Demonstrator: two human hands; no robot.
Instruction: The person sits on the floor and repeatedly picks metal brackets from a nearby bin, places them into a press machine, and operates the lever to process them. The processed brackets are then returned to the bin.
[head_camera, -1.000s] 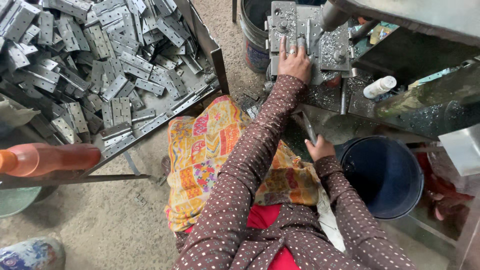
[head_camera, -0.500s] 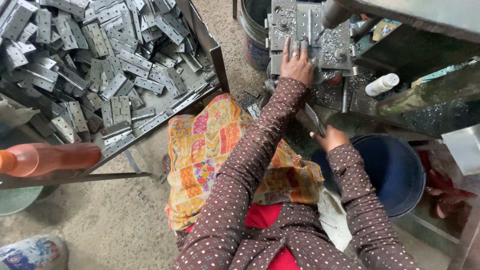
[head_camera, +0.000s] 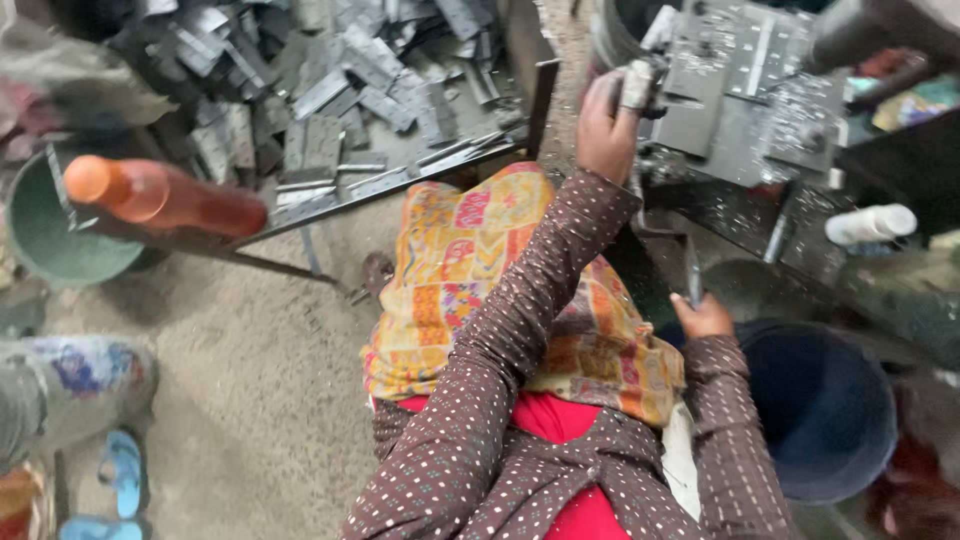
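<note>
- Our left hand (head_camera: 607, 122), previously flat on the jig plate (head_camera: 735, 95), now grips a small metal piece (head_camera: 637, 85) at twelve o'clock.
- Our right hand (head_camera: 705, 318) still clasps a thin metal tool (head_camera: 693, 270) at three o'clock, above the blue bucket (head_camera: 830, 400).

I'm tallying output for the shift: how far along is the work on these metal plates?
Done: cannot tell; no finished stack shows. In hand: the left hand presses a small metal piece against the machine block, while the right hand grips a thin metal tool. Left: a big heap of plates still fills the tray.
</note>
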